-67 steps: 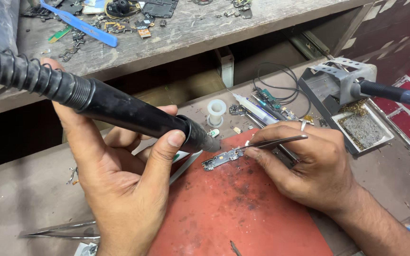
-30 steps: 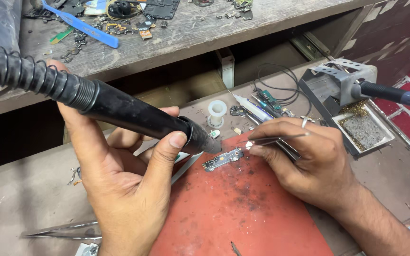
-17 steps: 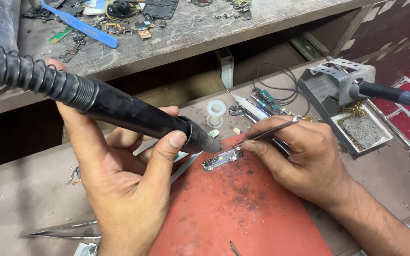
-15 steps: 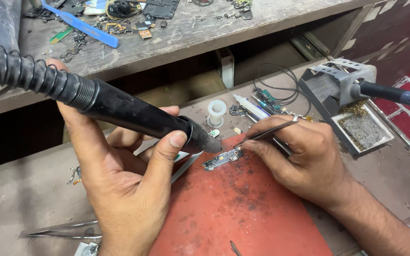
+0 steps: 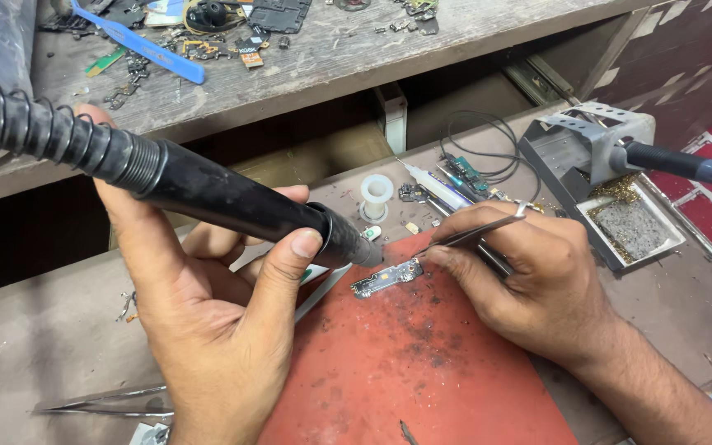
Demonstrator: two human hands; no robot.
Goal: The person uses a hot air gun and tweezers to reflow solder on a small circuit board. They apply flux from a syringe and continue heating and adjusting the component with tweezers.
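My left hand (image 5: 216, 330) grips a black hot-air wand (image 5: 232, 202) with a ribbed hose; its nozzle points down at a small narrow circuit board (image 5: 387, 278). The board lies on a red work mat (image 5: 422, 371). My right hand (image 5: 529, 276) pinches metal tweezers (image 5: 475, 235), whose tips touch the right end of the board.
A soldering iron (image 5: 686, 165) rests in its grey stand with a sponge tray (image 5: 632, 227) at the right. A white spool (image 5: 377, 196), a syringe tube (image 5: 434, 188) and black wire (image 5: 488, 148) lie behind the mat. Spare tweezers (image 5: 105, 404) lie at lower left. A cluttered wooden shelf (image 5: 315, 58) runs above.
My right hand shifted slightly left and tilted the tweezers, bringing the tips from above the board down onto its right end. The left hand and wand stayed still.
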